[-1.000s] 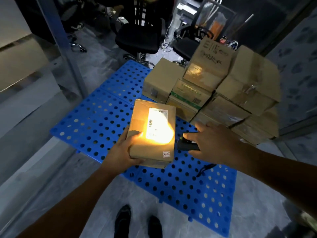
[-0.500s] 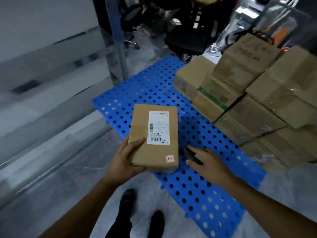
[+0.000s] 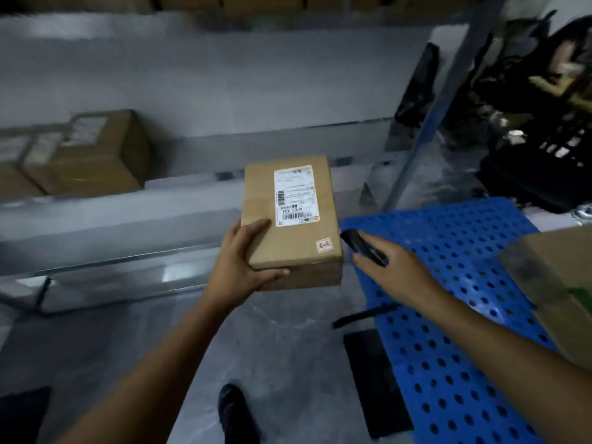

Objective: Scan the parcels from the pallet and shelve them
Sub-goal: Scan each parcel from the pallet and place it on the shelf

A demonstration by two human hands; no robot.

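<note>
1. Head view, step in hand: the left hand (image 3: 238,264) carries a parcel (image 3: 290,219) clear of the blue pallet (image 3: 448,283), facing a grey metal shelf (image 3: 112,213). My judgement is that shelving is the step in hand; nothing here shows a scan under way.

2. Left grip: the thumb lies flat on the parcel's top face near its bottom left corner, and the fingers curl under the near edge. The hand is clamped on the parcel and takes its weight from below.

3. Right grip: the right hand (image 3: 394,270) is wrapped around a black handheld scanner (image 3: 362,246), whose nose pokes out just beside the parcel's right edge. A dark strap (image 3: 365,314) dangles below that hand.

4. Next move, as a judgement: push the parcel forward from the grip onto the bare shelf board beyond it, right of the stored boxes (image 3: 83,155), and set it flat before letting go.

5. Materials and shapes: the parcel is a plain brown cardboard oblong with crisp edges. A white shipping label (image 3: 294,195) is on its top, beyond the thumb, and a small reddish sticker (image 3: 324,245) sits near the right corner. The pallet is hard plastic pierced with round holes, and the floor is smooth grey. Another carton (image 3: 563,283) sits on the pallet to the right of the scanner hand.
</note>
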